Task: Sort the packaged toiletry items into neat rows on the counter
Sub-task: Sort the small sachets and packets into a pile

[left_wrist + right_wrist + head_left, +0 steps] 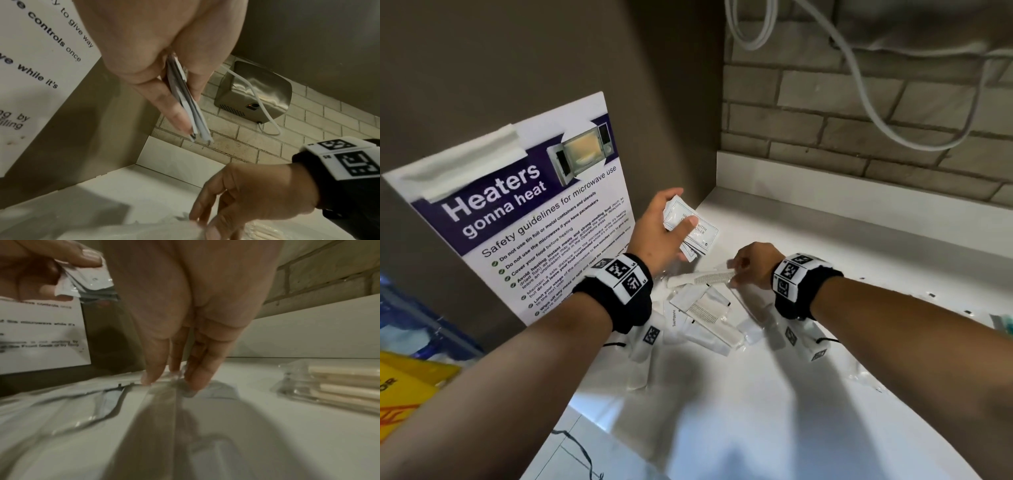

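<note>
My left hand (678,213) is raised over the counter's back left corner and grips a thin stack of white sachets (700,229) between thumb and fingers. The left wrist view shows the sachets (190,112) edge-on. My right hand (734,273) is down at the counter and pinches the right end of a clear-wrapped white comb (705,278). In the right wrist view its fingertips (149,378) close on the clear wrap (164,402). A loose pile of wrapped combs and toothpaste packets (702,318) lies under and between my wrists.
The white counter (842,246) meets a brick wall at the back and a brown side panel with a microwave poster (524,219) on the left. Clear-wrapped wooden sticks (341,391) lie to the right. A steel hand dryer (257,97) and white cable (859,89) hang above.
</note>
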Motion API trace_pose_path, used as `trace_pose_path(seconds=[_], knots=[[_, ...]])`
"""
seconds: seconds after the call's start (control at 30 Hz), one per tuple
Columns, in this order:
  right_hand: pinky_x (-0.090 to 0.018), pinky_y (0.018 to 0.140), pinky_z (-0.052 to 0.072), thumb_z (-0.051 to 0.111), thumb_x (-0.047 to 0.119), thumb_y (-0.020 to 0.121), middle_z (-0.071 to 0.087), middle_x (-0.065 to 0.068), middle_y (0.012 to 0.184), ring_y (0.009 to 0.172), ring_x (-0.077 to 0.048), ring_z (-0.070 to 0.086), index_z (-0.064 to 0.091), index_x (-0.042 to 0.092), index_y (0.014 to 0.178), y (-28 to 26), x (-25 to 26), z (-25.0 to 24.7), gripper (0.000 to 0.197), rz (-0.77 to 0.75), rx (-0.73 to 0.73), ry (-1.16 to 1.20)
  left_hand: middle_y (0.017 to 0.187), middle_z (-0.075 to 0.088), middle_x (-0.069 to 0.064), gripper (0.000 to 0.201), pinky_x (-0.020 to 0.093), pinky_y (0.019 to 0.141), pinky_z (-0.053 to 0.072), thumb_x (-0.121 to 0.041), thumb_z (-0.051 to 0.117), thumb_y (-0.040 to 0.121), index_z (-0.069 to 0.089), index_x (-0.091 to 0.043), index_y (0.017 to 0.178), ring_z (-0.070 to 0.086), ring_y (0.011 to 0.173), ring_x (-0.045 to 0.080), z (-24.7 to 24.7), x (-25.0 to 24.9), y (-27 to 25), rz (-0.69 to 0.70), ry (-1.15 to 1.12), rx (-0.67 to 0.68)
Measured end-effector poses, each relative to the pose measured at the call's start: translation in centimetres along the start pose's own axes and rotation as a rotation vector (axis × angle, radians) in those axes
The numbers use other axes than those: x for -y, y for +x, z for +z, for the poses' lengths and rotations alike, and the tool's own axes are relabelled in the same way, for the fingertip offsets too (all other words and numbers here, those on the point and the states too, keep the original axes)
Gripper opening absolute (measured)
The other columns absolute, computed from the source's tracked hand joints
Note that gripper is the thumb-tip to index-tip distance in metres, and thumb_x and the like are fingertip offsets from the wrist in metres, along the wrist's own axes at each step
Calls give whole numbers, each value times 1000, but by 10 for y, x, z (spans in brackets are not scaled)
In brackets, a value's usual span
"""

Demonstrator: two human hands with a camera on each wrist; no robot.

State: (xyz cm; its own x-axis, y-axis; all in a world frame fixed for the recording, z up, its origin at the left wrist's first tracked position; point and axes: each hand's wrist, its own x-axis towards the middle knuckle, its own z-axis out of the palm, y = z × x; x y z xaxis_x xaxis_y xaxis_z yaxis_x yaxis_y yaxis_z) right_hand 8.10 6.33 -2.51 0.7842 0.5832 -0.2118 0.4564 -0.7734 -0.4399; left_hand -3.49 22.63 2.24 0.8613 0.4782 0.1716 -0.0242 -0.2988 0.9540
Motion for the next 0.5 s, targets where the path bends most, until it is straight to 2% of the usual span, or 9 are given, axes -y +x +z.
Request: trace_pose_path(seconds=[0.07,0.13,0.2,0.3,0.33,0.4,0.5], knots=[[-24,81,45,83,35,70,65,-1,111,104,-20,61,69,20,113,-4,0,4,48,26,32,-59,110,64,1,44,28,48,55,-17,65,92,49,-29,131,72,84,16,0,1,1,4,9,-3],[-30,87,46,75,43,73,60,-2,111,108,-23,55,66,21,112,-16,6,2,46,-79,7,-214,112,64,3,44,29,48,55,-17,65,91,49,-30,130,72,85,18,0,2,1,7,11,1],[-32,83,45,72,42,76,60,-2,104,100,-23,54,65,17,104,-30,18,4,39,-205,15,-223,114,63,4,45,30,49,56,-18,66,91,49,-31,130,72,86,18,0,2,2,9,8,6],[-31,74,46,84,49,61,59,4,90,82,-19,56,57,21,96,-48,35,20,53,-250,251,-120,117,61,5,45,30,49,56,-20,66,91,49,-34,130,72,86,20,1,2,1,-4,16,11],[-31,72,46,87,48,55,57,6,87,78,-18,54,53,21,94,-50,38,26,59,-266,305,-154,117,61,5,45,30,49,56,-20,66,91,49,-34,129,72,85,21,0,1,1,-6,17,14],[-32,70,46,90,38,51,54,6,84,75,-18,51,47,20,91,-48,41,35,62,-278,313,-186,117,60,5,45,29,49,56,-19,66,91,48,-34,130,72,84,22,-2,1,-1,-4,21,17],[-29,72,47,84,19,61,59,5,82,77,-18,55,52,20,91,-42,38,33,44,-255,261,-124,116,60,6,44,28,46,54,-20,66,91,48,-34,129,72,83,24,-8,2,-5,9,30,13]])
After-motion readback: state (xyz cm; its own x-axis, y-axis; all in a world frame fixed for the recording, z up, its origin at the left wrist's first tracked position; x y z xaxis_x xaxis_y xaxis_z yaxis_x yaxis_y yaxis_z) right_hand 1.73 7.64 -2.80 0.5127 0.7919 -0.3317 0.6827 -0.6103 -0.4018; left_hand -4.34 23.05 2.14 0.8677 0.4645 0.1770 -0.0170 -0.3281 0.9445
